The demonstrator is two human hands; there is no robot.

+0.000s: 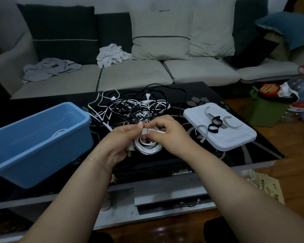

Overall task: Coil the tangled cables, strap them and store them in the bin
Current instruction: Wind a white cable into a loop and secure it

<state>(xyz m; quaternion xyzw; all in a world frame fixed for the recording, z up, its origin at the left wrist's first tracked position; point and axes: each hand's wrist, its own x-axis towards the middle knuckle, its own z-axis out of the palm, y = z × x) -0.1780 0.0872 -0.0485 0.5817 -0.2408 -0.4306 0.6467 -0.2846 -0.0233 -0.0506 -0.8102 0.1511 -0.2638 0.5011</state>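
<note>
While both hands are meeting over the middle of the dark glass table, the scene is laying out like this:

Left hand: the left hand (123, 137) is curling its fingers round a coiled white cable (148, 146), with the thumb pressing down at the top of the coil.
Right hand: the right hand (167, 131) is pinching a short grey strap (144, 131) between thumb and forefinger, right against the left thumb; the other fingers are bending under the coil.
Coiled white cable: it is hanging between the two hands just above the black, flower-patterned glass coffee table (209, 155), with a pale plug end showing below the left palm.
Tangled cables: a loose heap of black and white cables (135, 106) is lying on the table just behind the hands.
Bin: a light blue rectangular plastic bin (39, 142) is sitting at the table's left edge, near the left hand; a loop of white cable (59, 132) is showing inside it.
Lid: a white plastic lid (235, 137) is lying flat on the table to the right of the hands.
Spare straps: black looped straps (215, 124) and curled grey straps (202, 131) are resting on the lid.
Background: a grey fabric sofa (130, 74) with crumpled cloths is standing behind the table.
</note>
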